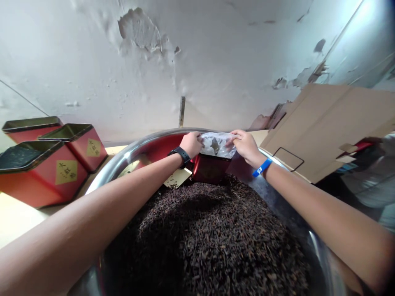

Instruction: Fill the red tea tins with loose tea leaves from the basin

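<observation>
A clear plastic bag (212, 139) lines the mouth of a red tin (210, 169), its top edge spread over the rim. My left hand (191, 144), wearing a black wristband, pinches the bag's left side. On the right side, my right hand (245, 144) with a blue wristband grips the bag between thumb and fingers. The tin stands on loose dark tea leaves (222, 230) inside a large metal basin (106, 176). A pale yellow piece of card or scoop (178, 178) lies on the tea left of the tin. What the bag contains is hidden.
Several open red tins with yellow labels, one being the front tin (46, 174), stand on the left table. Right of the basin is a cardboard box (327, 127) with a thin black wire handle or frame (288, 159). A peeling white wall (216, 61) rises behind.
</observation>
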`<state>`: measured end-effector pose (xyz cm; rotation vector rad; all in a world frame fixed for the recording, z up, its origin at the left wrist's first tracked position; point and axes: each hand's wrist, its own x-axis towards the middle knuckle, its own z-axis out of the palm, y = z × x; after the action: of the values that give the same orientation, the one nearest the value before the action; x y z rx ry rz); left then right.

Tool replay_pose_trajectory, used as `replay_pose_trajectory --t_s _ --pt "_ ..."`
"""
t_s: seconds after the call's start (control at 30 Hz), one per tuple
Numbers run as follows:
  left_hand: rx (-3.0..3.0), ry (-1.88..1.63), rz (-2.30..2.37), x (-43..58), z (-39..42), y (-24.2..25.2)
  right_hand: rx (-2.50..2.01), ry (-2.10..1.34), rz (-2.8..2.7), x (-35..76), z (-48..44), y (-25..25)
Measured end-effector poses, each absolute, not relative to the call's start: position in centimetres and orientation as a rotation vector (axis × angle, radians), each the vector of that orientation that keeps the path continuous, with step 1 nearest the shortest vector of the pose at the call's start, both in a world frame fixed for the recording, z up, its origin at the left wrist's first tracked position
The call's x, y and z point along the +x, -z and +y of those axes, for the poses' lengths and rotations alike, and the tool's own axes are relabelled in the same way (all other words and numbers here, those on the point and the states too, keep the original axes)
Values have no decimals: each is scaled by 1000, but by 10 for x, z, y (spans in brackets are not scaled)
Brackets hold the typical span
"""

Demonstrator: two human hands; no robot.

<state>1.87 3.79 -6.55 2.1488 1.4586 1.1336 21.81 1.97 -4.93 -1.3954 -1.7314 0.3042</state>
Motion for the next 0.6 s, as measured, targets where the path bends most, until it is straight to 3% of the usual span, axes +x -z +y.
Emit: replay_pose_trajectory --t_s 0.1,0.47,0.6 --pt "1845 -1214 1432 20 47 74 -1424 36 -1872 221 24 51" --pt "1611 -1159 1319 27 47 82 -1463 -413 -1722 221 33 62" --pt "1462 -1053 1376 27 42 78 -1630 -81 -1907 222 28 55"
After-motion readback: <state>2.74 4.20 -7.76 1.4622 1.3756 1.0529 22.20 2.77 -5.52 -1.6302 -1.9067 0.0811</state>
